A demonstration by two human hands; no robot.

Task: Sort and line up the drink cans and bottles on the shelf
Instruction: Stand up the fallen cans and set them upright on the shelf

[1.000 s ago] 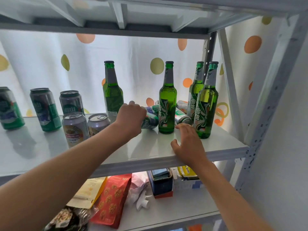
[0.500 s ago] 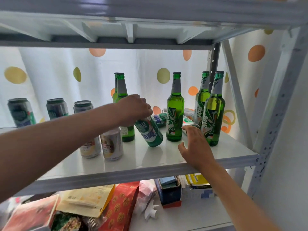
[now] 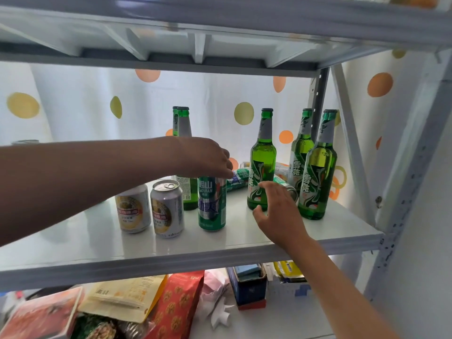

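White metal rack (image 3: 403, 182) with bolt-hole posts stands against a plain wall (image 3: 430, 253). Backlit white curtain (image 3: 97, 106) with orange and yellow-green dots hangs behind.

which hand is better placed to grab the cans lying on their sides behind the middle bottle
The right hand, probably. It reaches open beside the middle bottle, close to the tipped can lying between the bottles. The left hand sits on top of the upright green can, farther off, though near another lying can.
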